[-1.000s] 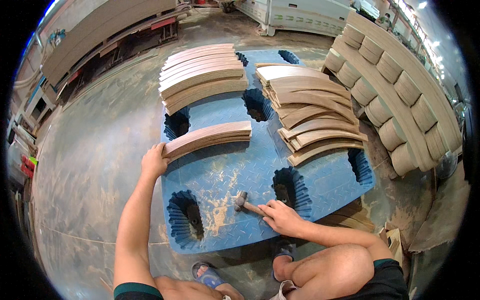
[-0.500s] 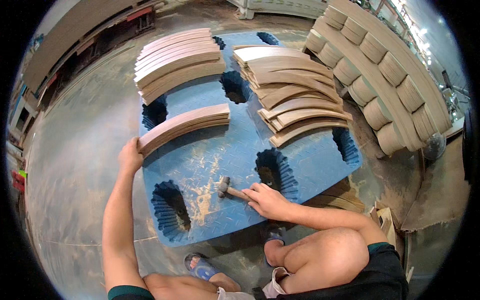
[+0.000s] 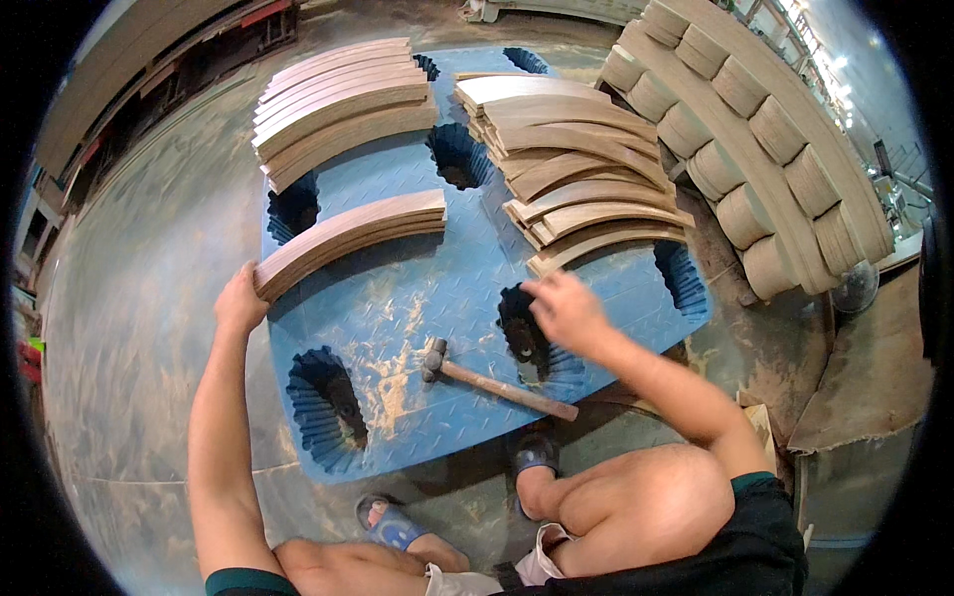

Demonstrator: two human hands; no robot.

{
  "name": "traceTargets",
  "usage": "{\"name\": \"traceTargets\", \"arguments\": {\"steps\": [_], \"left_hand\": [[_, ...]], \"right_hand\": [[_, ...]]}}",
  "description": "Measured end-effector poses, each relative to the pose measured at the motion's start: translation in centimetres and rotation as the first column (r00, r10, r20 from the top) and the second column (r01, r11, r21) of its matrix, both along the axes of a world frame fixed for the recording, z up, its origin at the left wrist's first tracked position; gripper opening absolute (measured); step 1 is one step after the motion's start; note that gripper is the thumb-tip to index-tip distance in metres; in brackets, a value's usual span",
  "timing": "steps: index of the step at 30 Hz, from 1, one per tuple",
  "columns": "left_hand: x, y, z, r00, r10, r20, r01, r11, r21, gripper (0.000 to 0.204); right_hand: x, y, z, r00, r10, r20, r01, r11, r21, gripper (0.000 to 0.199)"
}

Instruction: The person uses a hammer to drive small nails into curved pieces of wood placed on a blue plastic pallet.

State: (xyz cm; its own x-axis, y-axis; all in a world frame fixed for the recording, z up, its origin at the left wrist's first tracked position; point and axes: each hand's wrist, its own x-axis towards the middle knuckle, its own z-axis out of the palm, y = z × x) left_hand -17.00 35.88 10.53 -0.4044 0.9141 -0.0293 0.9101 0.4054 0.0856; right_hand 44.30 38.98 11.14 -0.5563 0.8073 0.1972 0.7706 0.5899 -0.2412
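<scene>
Standing here watching, the left grip [image 3: 241,300] is clamped on the near-left end of a short stack of curved wooden slats [image 3: 353,233] lying on the blue pallet [image 3: 467,278]. Right grip [image 3: 568,316] has nothing in it, fingers apart and a bit curled, over a dark recess, right near the messy slat pile [image 3: 586,179]. The hammer [image 3: 497,385] is just lying there, head left, handle at the pallet's near edge, sawdust [image 3: 397,343] around. Neater pile [image 3: 343,109] sits at far left.

Upper-right glare, black fisheye-curved borders
</scene>
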Motion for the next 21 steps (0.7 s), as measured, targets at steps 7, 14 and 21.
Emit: {"name": "traceTargets", "arguments": {"steps": [7,14,21], "left_hand": [[4.6,-1.5,3.3,0.989,-0.136,-0.054,0.145,0.960,0.241,0.101],[12.4,-6.5,6.0,0.899,-0.435,0.058,0.392,0.856,0.338,0.082],[15.5,-12.3,7.1,0.802,-0.576,0.158,0.521,0.804,0.286,0.069]], "right_hand": [[10.8,9.2,-3.4,0.901,-0.179,0.394,0.071,0.959,0.274,0.066],[10.7,10.8,-2.3,0.896,-0.130,0.425,0.055,0.981,0.184,0.061],[11.2,7.1,0.5,0.956,0.171,0.238,-0.234,0.935,0.268,0.063]]}}
